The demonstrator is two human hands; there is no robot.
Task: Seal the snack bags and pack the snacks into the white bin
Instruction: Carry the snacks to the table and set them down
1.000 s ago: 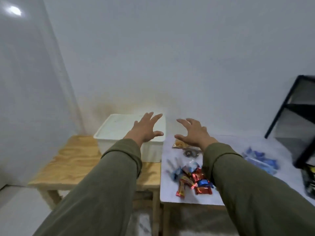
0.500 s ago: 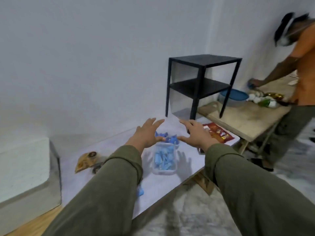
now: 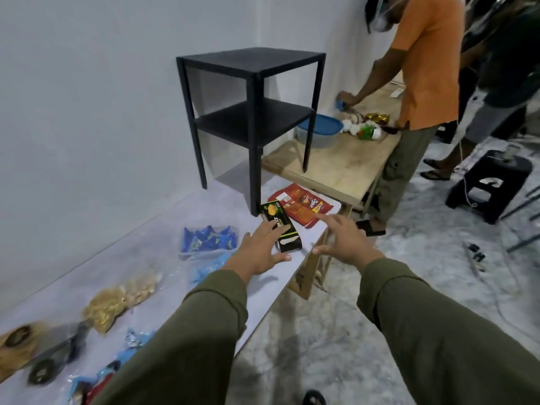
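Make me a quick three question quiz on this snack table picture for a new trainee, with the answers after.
1. True or false: the left hand grips the black and green box.
2. Which lies nearer the black side table: A, the red snack packet, or B, the bag of nuts?
3. What colour is the lid of the round container?

Key: 1 false, its fingers are spread; 2 A; 3 blue.

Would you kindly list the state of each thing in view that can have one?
left hand: open, fingers spread over the box
right hand: open, holding nothing
black-and-green box: closed, lying flat
red snack packet: lying flat on the white table
clear bag of blue sweets: mouth not readable
blue-lidded tub: lid on
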